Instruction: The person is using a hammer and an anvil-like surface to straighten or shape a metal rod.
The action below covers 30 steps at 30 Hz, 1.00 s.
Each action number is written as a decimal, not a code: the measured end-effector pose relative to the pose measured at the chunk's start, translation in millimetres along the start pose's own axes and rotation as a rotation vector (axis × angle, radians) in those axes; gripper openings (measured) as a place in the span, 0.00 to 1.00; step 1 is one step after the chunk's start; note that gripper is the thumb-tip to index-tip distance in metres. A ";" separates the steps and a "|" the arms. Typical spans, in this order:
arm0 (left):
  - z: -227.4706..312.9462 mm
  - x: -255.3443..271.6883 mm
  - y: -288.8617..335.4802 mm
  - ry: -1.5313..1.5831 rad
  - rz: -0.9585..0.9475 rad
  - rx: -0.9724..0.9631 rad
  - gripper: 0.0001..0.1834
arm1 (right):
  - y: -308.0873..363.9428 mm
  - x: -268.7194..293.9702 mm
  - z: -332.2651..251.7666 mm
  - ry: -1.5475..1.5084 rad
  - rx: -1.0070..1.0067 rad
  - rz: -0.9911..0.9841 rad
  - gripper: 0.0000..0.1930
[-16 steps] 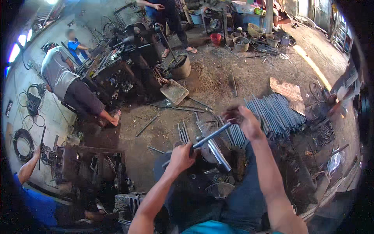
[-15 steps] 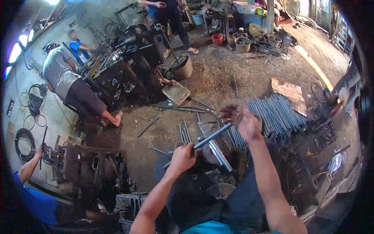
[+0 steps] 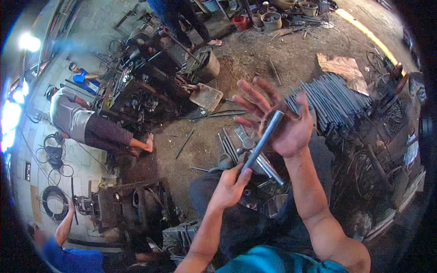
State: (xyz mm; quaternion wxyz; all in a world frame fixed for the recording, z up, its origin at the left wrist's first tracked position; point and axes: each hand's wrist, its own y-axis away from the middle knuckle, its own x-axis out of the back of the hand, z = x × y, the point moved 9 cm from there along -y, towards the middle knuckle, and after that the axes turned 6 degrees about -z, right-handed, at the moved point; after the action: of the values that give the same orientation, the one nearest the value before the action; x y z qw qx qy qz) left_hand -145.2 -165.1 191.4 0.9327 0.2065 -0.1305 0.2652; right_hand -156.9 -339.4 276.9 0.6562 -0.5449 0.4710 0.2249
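The left hand [image 3: 230, 186] is clenched around the lower end of a grey metal rod [image 3: 262, 142], which slants up and to the right above the person's dark-trousered lap, while the right hand [image 3: 277, 116] is spread flat with its fingers fanned out, the rod's upper end lying across the open palm without being gripped. Just beyond the hands, loose steel bars [image 3: 230, 144] lie on the dirt floor, and to the right sits a stack of long grey rods [image 3: 334, 98] beside what looks like a sheet of cardboard [image 3: 342, 68]. Farther left, a person in a grey shirt [image 3: 75, 119] bends by a dark machine [image 3: 145, 88], and another person [image 3: 177, 13] stands at the top.
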 end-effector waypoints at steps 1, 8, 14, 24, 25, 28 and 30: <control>5.7 -3.9 1.2 0.009 0.000 -0.070 0.21 | 1.5 -13.5 -4.2 0.025 0.005 -0.056 0.46; 27.3 -23.5 21.0 0.094 -0.078 -0.077 0.28 | 10.7 -55.1 -3.2 0.041 -0.025 -0.158 0.51; 31.9 -29.4 27.5 0.149 -0.101 -0.060 0.30 | 11.8 -60.8 -5.3 0.082 -0.026 -0.261 0.48; 30.2 -30.3 37.3 0.402 -0.011 -0.054 0.21 | 13.4 -62.4 -5.9 0.038 -0.011 -0.246 0.47; 30.7 -26.9 38.1 0.419 0.010 -0.077 0.17 | 13.1 -63.4 -5.9 0.035 -0.010 -0.247 0.47; 32.6 -24.8 36.6 0.425 0.050 -0.152 0.16 | 14.3 -67.8 -9.9 0.059 -0.015 -0.261 0.47; 32.6 -22.7 37.8 0.415 0.066 -0.145 0.16 | 14.7 -68.7 -10.4 0.054 -0.014 -0.266 0.47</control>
State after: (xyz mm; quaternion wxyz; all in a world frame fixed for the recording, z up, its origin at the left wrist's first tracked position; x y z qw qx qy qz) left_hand -189.0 -160.7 224.1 0.9428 0.0756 0.0388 0.3223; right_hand -204.0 -329.5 329.2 0.6635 -0.6131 0.4103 0.1245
